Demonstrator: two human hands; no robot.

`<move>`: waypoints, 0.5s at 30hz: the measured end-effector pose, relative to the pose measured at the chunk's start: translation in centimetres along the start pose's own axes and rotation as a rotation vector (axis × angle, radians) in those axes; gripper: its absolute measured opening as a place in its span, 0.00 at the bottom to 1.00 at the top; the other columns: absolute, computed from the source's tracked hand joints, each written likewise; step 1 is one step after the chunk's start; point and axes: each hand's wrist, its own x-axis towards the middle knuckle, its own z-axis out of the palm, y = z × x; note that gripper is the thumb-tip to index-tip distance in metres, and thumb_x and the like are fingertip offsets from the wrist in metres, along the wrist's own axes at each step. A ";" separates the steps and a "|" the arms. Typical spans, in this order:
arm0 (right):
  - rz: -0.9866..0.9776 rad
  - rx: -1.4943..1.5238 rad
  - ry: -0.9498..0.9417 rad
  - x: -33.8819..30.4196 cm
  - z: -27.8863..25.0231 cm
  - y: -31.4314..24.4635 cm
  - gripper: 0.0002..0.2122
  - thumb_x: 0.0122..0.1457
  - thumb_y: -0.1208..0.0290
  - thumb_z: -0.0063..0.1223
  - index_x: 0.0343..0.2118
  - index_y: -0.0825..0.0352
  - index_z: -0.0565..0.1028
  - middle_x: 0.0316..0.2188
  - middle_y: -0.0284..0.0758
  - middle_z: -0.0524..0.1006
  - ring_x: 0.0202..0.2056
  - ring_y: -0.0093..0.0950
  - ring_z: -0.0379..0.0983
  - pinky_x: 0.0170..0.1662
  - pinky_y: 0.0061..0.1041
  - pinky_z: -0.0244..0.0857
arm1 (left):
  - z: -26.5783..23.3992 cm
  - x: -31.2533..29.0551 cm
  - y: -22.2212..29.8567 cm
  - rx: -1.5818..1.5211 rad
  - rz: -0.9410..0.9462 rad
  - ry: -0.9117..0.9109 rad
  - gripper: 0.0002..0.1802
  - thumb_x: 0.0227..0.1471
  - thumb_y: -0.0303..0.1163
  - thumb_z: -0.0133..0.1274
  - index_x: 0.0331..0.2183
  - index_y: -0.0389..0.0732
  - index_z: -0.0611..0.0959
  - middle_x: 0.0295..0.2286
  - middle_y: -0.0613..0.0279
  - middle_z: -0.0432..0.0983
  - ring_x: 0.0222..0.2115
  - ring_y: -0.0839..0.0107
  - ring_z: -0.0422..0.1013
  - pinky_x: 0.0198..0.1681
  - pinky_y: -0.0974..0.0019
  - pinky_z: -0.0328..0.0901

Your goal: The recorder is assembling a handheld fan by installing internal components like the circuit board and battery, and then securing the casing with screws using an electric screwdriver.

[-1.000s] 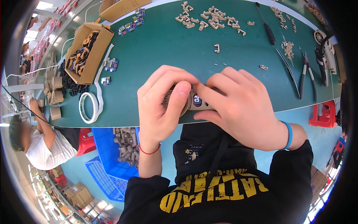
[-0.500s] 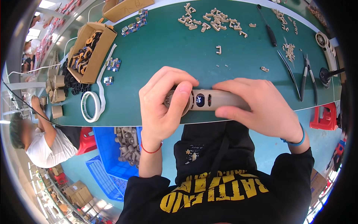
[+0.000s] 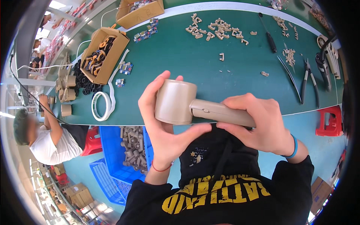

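Observation:
A beige hair dryer (image 3: 175, 102) is held level over the front edge of the green bench, its wide round barrel to the left and its handle to the right. My left hand (image 3: 163, 129) cups the barrel, with fingers along its far left side and the thumb stretched out below the handle. My right hand (image 3: 258, 123) grips the end of the handle (image 3: 221, 113) between thumb and fingers. A small slot with a button-like piece shows on the handle near the barrel. The handle's display is out of sight.
Small beige clips (image 3: 223, 28) lie scattered across the back of the bench (image 3: 168, 52). To the right are a screwdriver (image 3: 270, 41), tweezers (image 3: 290, 78) and pliers (image 3: 308, 80). Leftward stand a tape roll (image 3: 101, 107) and a cardboard box (image 3: 107, 69). A blue crate (image 3: 112, 150) sits below; a co-worker (image 3: 56, 146) sits left.
The hair dryer has been rolled over, turning its display out of sight and bringing the barrel's side up. My left thumb has moved off the barrel, below the handle. The view has shifted slightly.

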 end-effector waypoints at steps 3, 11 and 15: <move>-0.109 -0.073 0.036 -0.1 0.2 -0.2 0.20 0.45 0.72 0.68 0.42 0.66 0.72 0.30 0.38 0.77 0.27 0.36 0.76 0.29 0.25 0.70 | 0.5 -0.1 0.1 0.068 0.091 0.053 0.58 0.28 0.32 0.74 0.58 0.40 0.57 0.57 0.49 0.53 0.55 0.52 0.62 0.52 0.56 0.66; -0.070 -0.194 -0.018 -1.8 0.6 -0.4 0.20 0.46 0.68 0.67 0.40 0.68 0.72 0.26 0.37 0.76 0.21 0.33 0.73 0.22 0.26 0.67 | 1.0 -0.6 1.8 0.241 0.127 -0.012 0.52 0.31 0.24 0.71 0.57 0.37 0.60 0.58 0.47 0.54 0.54 0.55 0.63 0.53 0.58 0.65; -0.048 -0.163 -0.021 -2.2 1.1 0.2 0.19 0.46 0.67 0.67 0.38 0.69 0.72 0.25 0.37 0.76 0.20 0.34 0.73 0.21 0.25 0.66 | 1.6 -0.3 3.2 0.319 0.106 -0.029 0.51 0.31 0.23 0.70 0.57 0.36 0.60 0.58 0.47 0.54 0.54 0.58 0.63 0.53 0.58 0.64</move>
